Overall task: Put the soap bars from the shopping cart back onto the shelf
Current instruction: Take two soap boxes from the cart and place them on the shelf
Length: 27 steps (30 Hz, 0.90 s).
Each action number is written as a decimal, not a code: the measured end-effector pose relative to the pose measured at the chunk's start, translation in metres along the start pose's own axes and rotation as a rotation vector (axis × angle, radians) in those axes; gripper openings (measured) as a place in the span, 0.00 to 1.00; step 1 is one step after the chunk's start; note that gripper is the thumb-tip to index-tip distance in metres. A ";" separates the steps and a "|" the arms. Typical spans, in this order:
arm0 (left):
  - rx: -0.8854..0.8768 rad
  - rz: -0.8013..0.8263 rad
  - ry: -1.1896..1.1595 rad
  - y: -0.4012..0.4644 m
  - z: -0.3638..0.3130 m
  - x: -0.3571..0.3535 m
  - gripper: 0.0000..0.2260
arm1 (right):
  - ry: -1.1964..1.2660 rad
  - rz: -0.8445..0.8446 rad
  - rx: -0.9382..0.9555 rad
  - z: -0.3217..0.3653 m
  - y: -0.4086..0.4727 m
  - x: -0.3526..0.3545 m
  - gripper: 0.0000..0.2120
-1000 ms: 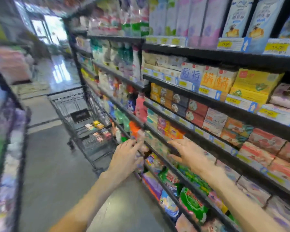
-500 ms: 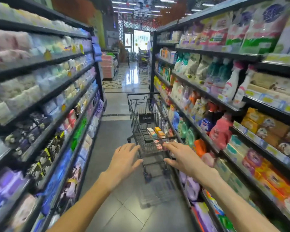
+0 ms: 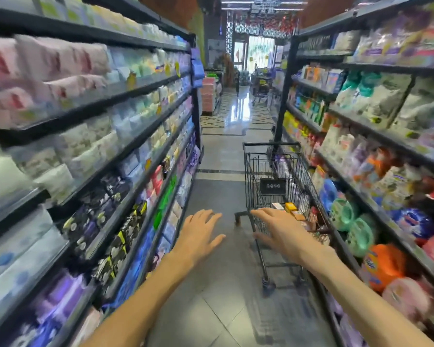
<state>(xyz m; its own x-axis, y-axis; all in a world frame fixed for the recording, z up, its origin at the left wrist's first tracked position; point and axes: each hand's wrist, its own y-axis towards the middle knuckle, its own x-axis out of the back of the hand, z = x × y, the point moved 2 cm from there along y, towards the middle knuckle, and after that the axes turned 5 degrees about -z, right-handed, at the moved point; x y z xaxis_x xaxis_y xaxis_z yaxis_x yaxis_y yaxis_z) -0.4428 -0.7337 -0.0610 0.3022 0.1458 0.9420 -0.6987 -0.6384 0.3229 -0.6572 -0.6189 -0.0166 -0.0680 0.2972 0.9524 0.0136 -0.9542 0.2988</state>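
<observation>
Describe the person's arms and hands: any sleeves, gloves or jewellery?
Both forearms are bare as far as the frame shows, no sleeves in view. The left hand and right hand wear no gloves; no rings, watch or bracelets are visible.

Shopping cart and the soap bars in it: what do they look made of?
Shopping cart: seems dark-coated metal wire, judging by its thin grid of bars and matte black look. Soap bars: seem boxed in printed cardboard, with flat faces and square edges in yellow, orange and white; blur leaves the finish uncertain.

two bare forearms, no sleeves – left hand [image 3: 201,234], right hand [image 3: 281,229], no rings
</observation>
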 end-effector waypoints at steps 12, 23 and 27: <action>0.030 0.005 0.038 0.218 0.111 -0.055 0.35 | 0.015 0.046 0.001 -0.111 0.224 -0.073 0.31; -0.073 0.016 -0.005 0.426 0.157 -0.124 0.35 | -0.043 0.056 -0.112 -0.240 0.375 -0.112 0.32; -0.166 0.021 -0.060 0.517 0.164 -0.159 0.36 | -0.074 0.051 -0.203 -0.297 0.416 -0.131 0.32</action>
<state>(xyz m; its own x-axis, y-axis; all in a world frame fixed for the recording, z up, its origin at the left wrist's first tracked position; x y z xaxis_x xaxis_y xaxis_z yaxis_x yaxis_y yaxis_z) -0.7456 -1.2111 -0.0584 0.3212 0.0858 0.9431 -0.8010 -0.5066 0.3189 -0.9394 -1.0645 -0.0353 0.0009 0.2428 0.9701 -0.1865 -0.9530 0.2387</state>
